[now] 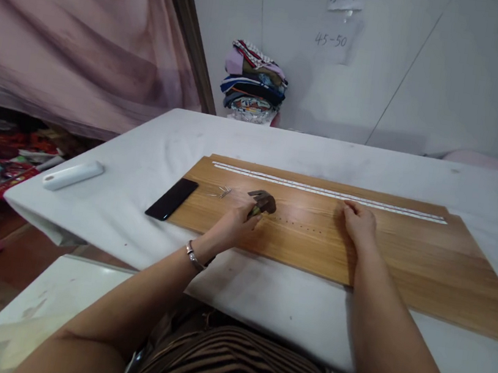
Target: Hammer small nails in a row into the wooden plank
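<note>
A long wooden board (pixel 406 258) lies on a white-covered table (pixel 151 154). My left hand (pixel 237 225) is closed around the handle of a small hammer (pixel 263 201), whose dark head rests on the board. A row of small nails (pixel 292 223) runs along the board to the right of the hammer head. My right hand (pixel 358 223) rests on the board, fingers curled, palm down; I cannot see anything in it. Several loose nails (pixel 221 192) lie near the board's left end. A white measuring strip (pixel 329 192) runs along the board's far edge.
A black phone (pixel 172 198) lies at the board's left end. A white cylindrical object (pixel 73 175) sits near the table's left edge. Folded clothes (pixel 253 85) are stacked against the wall behind. A pink curtain (pixel 77 26) hangs at the left, clutter below it.
</note>
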Motion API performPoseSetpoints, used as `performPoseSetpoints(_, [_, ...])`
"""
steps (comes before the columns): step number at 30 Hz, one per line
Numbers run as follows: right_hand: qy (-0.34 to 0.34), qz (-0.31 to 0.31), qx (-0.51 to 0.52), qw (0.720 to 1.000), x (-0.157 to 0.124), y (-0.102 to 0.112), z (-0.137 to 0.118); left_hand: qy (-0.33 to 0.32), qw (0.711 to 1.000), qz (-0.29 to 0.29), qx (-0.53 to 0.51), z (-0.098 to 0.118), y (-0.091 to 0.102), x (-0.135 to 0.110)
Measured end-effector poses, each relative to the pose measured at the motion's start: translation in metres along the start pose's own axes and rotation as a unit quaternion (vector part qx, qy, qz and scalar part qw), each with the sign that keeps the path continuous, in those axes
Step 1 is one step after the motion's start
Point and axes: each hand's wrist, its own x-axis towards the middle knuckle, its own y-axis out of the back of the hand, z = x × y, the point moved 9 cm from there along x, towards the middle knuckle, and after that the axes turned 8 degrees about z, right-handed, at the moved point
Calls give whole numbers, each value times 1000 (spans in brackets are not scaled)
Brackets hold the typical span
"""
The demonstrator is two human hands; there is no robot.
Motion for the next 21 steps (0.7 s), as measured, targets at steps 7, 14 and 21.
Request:
performPoseSetpoints(7, [8, 10, 5, 1000, 0, 0, -1, -45, 998, 1, 46, 1, -3, 3])
performPoseSetpoints(14, [6, 10, 10, 1000, 0, 1, -3, -37, 997, -18, 64, 0, -5, 4])
performPoseSetpoints(21, [-10, -13, -7, 1000, -2, 2, -7, -22, 997, -32, 73, -2, -7, 4])
